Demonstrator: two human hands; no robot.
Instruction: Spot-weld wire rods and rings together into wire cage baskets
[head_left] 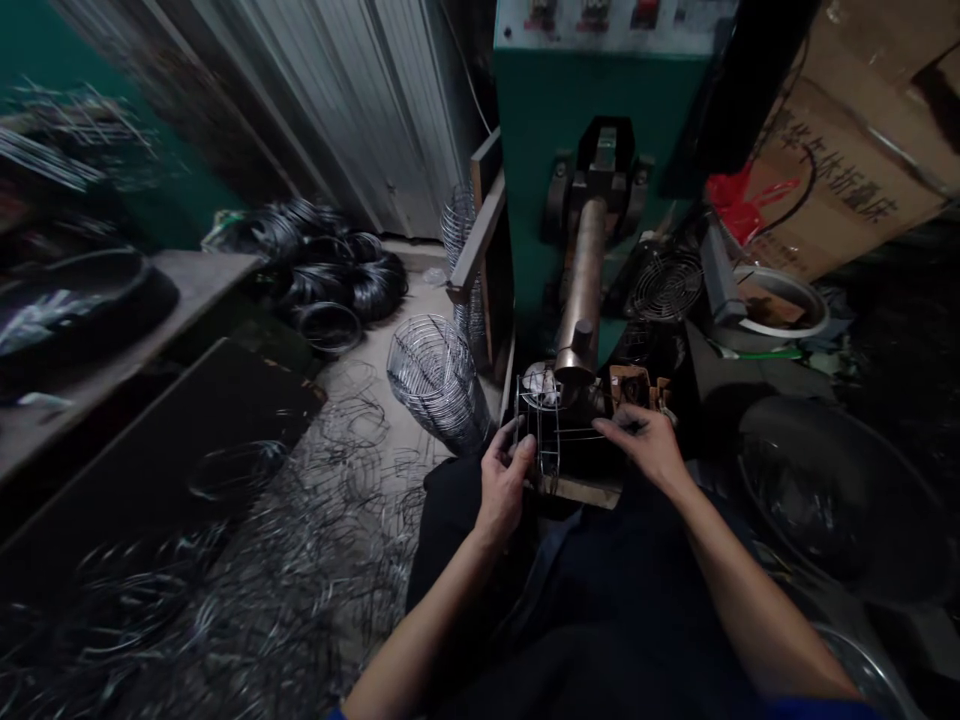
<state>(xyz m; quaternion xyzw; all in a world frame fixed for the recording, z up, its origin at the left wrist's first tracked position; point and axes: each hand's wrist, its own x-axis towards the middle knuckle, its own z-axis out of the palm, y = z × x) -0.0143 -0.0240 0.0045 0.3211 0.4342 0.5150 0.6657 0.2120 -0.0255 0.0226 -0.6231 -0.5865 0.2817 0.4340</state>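
Observation:
My left hand (506, 475) is closed around the side of a small wire frame (550, 440), made of thin metal rods with crossbars. Out to the right, my right hand (646, 440) pinches the end of a thin straight wire (581, 435), which runs left toward the frame; whether the two are joined I cannot tell. Both hands are just below the round metal arm (587, 290) of a green machine (525, 120). Behind the frame lies a whitish lump (541, 383) that I cannot make out.
Left of my knees leans a stack of wire rings (435, 375). Loose wire pieces (300, 560) litter the floor, with dark wire coils (337, 265) farther back. At right are a large dark basin (832, 490), a white bucket (787, 310) and a cardboard box (862, 150).

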